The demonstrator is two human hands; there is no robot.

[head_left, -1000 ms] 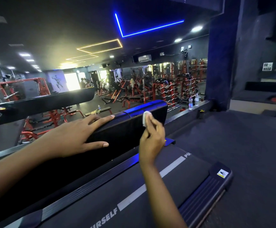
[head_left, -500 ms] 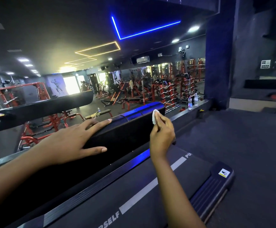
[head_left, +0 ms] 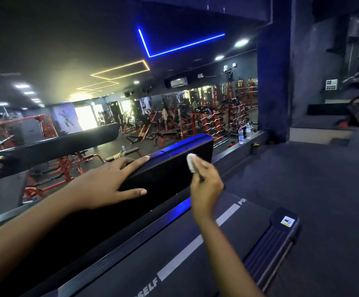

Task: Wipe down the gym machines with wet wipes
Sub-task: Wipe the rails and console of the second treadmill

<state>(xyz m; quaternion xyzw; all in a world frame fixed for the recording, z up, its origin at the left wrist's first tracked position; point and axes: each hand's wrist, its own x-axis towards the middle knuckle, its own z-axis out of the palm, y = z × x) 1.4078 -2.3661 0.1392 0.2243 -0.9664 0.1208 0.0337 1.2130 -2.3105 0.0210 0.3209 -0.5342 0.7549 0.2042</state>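
Note:
A black treadmill side panel (head_left: pixel 170 168) runs away from me, its top edge lit blue. My left hand (head_left: pixel 107 185) rests flat on the panel, fingers straight along the top and thumb spread down its side. My right hand (head_left: pixel 206 185) pinches a small white wet wipe (head_left: pixel 191 162) and presses it against the panel's side face near the far end. The treadmill belt (head_left: pixel 174 254) with white lettering lies below both arms.
A large wall mirror (head_left: pixel 131 103) behind the panel reflects red weight racks and benches. Two water bottles (head_left: pixel 244 133) stand on the ledge at the mirror's right end. A dark pillar (head_left: pixel 272 82) rises on the right. Dark floor (head_left: pixel 324 179) spreads to the right.
My right hand with the wipe slid to the right toward the panel's far end, then came back slightly left and lower. My left hand stayed in place.

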